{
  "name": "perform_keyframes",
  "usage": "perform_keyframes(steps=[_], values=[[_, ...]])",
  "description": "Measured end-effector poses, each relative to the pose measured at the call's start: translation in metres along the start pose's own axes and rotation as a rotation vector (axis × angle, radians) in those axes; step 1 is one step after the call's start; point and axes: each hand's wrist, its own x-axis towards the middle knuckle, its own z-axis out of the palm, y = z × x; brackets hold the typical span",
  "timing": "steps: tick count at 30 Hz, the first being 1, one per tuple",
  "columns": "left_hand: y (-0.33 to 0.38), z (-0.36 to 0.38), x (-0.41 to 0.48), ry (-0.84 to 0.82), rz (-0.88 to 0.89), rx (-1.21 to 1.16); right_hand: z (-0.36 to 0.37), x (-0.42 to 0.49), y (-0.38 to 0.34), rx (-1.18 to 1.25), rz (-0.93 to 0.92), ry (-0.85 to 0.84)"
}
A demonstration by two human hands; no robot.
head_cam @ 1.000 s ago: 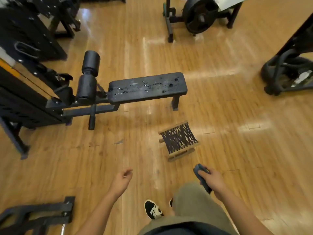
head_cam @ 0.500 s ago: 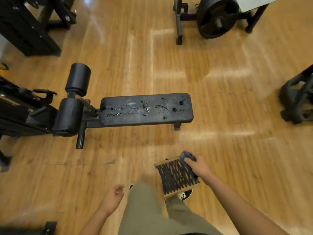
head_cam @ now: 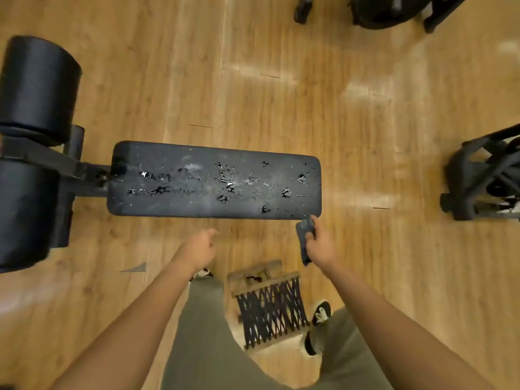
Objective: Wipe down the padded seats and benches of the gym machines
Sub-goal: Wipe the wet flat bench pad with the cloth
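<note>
- The padded bench [head_cam: 213,180] sits dead centre with its long side facing the person. The vinyl is pretty wrecked, with torn patches and pale flecks all along the top. It's the thing to clean, and going by the dusty speckle I'd say it isn't wiped yet.
- The right hand [head_cam: 322,244] is curled around a dark cloth [head_cam: 304,237], right at the near corner of the bench's free end. The cloth's tip looks about level with the pad edge, but I can't tell if it's actually touching. My guess is that starting at that end allows one long pass down the whole bench.
- The left hand [head_cam: 199,247] holds nothing. Its fingers are loosely curled and it hangs just off the bench's near edge, around mid-length. It's probably there to brace on the pad or just for balance.
- Two fat roller pads [head_cam: 36,85] sit on the black frame at the other end of the bench from the cloth. They're padded too, so I reckon they need a wipe as well.
- A small wood-framed woven stool [head_cam: 270,311] stands on the wooden floor [head_cam: 365,122] on the person's side of the bench. It's pretty much between their legs, with a shoe [head_cam: 320,309] just beside it.
- One watch-out: those torn bits could snag the cloth, so I'd go light over them.
</note>
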Motion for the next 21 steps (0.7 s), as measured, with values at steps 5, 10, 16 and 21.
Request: perform_keyframes(steps=[5, 10, 16, 21], values=[[0.031, 0.015, 0.082, 0.163, 0.122, 0.006, 0.01, 0.122, 0.008, 0.031, -0.121, 0.213], [0.024, 0.06, 0.197, 0.355, 0.305, 0.175, 0.017, 0.272, 0.024, 0.004, -0.272, 0.426], [0.002, 0.108, 0.267, 0.632, 0.342, 0.287, 0.021, 0.387, 0.083, -0.017, -0.574, 0.622], [0.001, 0.117, 0.27, 0.76, 0.378, 0.238, 0.026, 0.405, 0.097, -0.041, -0.755, 0.652]])
